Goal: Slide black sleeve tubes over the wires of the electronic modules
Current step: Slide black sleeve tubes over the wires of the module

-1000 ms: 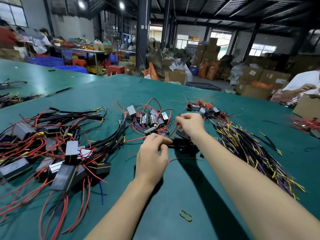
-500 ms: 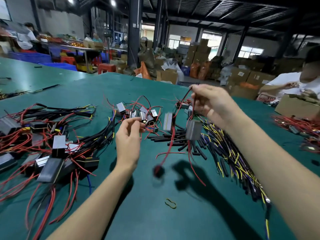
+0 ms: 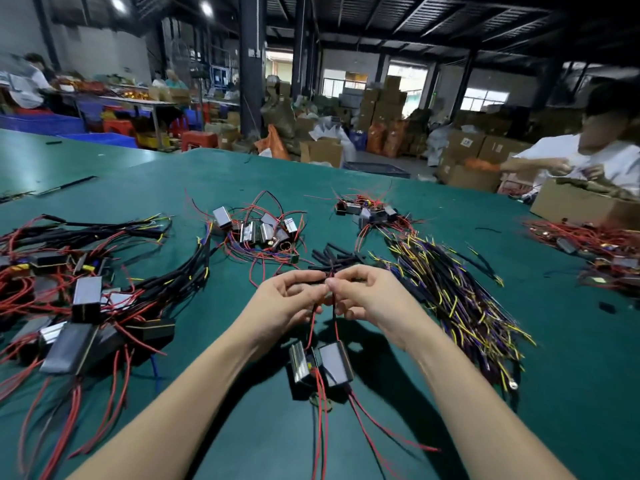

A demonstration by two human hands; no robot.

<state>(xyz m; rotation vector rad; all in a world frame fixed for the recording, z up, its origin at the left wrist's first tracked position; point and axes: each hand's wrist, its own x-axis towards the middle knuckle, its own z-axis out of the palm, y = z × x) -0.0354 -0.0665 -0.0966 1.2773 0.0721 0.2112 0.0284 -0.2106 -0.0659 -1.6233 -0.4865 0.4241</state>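
Sleeve tubes (image 3: 337, 258), short and black, lie in a small heap on the green table (image 3: 519, 393), just past the person's two hands. The left hand (image 3: 287, 299) and the right hand (image 3: 367, 299) meet in the middle, fingertips almost touching. Both have their fingers curled in a small pinch. The right hand pinches the tops of thin wires (image 3: 334, 317), one red and one dark, that hang down from it. The left hand seems to pinch something dark and thin at the same spot, likely a tube, but it is too blurred for me to be sure. Two small modules (image 3: 320, 363) dangle below on those wires, just over the table, with long red wires (image 3: 363, 424) trailing toward the person. To the left sits a big pile of finished modules (image 3: 86, 299) with black covered wires. To the right is a bundle of yellow and purple wires (image 3: 460, 299). More bare modules (image 3: 256, 230) wait behind. I think the step now is getting the wire tips into the tube mouth. To do it well, hold the tips close together and straight, keep the pinch near the ends so they do not bend, and push the tube on slowly. The hanging modules may swing, so resting them on the table could help.
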